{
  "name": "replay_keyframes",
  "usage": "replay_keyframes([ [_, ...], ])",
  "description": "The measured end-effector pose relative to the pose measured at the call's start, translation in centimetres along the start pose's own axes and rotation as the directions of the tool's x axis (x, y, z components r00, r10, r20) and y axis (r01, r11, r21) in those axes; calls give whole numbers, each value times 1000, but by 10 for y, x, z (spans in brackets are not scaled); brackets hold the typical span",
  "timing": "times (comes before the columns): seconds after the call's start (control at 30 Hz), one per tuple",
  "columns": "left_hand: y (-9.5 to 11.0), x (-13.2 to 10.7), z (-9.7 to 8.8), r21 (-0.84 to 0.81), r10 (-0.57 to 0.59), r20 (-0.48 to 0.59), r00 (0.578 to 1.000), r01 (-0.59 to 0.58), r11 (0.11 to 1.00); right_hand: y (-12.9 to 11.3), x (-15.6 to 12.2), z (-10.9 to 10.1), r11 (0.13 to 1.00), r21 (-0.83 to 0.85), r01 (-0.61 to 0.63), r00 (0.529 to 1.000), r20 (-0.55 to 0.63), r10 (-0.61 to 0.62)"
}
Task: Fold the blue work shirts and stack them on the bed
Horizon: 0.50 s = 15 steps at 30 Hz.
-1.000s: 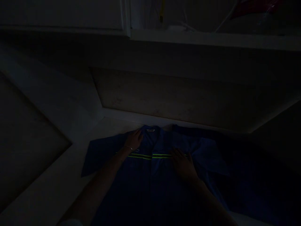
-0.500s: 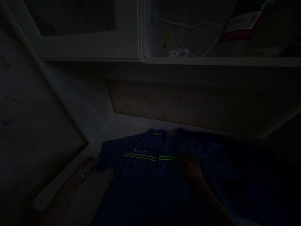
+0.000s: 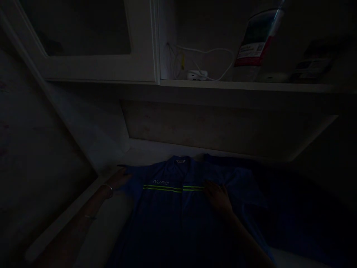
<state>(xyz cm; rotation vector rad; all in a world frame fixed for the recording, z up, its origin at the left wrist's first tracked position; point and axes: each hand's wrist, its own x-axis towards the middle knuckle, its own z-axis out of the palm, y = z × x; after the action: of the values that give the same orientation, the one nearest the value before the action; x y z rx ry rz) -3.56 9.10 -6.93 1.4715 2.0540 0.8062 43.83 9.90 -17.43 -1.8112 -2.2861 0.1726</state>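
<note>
A dark blue short-sleeved work shirt [image 3: 161,212] lies spread out front up, its collar toward the wall. White letters and yellow-green stripes cross its chest. At the sleeve on the left, my left hand [image 3: 119,179] has its fingers closed on the cloth near the hem, and a bracelet circles that wrist. My right hand [image 3: 219,196] rests flat on the other side of the chest, fingers stretched over the end of the stripe. Dim light hides the finer details of the fingers.
The shirt lies on a pale desktop [image 3: 108,223]. More dark blue cloth [image 3: 295,208] is heaped to the right. Above runs a shelf [image 3: 237,85] with a white charger and cable [image 3: 196,75] and a plastic packet [image 3: 252,48]. A cabinet door [image 3: 100,69] hangs at upper left.
My left hand has moved up and inward along the sleeve, shifting its hem. My right hand stays on the shirt's chest. The view has tilted up and turned slightly right.
</note>
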Motion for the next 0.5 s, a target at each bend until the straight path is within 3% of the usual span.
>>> replay_keyframes([
  [0.07,20,-7,16,-26,97,103,990,-94,995,1,0,2,1000,4,0,1000,7,0],
  [0.17,43,-19,54,-57,248,260,933,-241,969,0,1,7,1000,14,1,1000,-1,-1],
  [0.3,42,-26,110,168,373,112,921,-387,906,2,9,1,970,230,-78,997,9,78],
  [0.37,30,-26,131,261,392,69,917,-396,880,13,9,-13,869,457,-188,977,-5,214],
  [0.43,15,-27,148,378,380,94,920,-386,841,36,3,-34,746,605,-276,909,-87,407],
  [0.5,1,-27,158,515,369,135,919,-384,767,66,-10,-57,707,595,-382,789,-188,585],
])
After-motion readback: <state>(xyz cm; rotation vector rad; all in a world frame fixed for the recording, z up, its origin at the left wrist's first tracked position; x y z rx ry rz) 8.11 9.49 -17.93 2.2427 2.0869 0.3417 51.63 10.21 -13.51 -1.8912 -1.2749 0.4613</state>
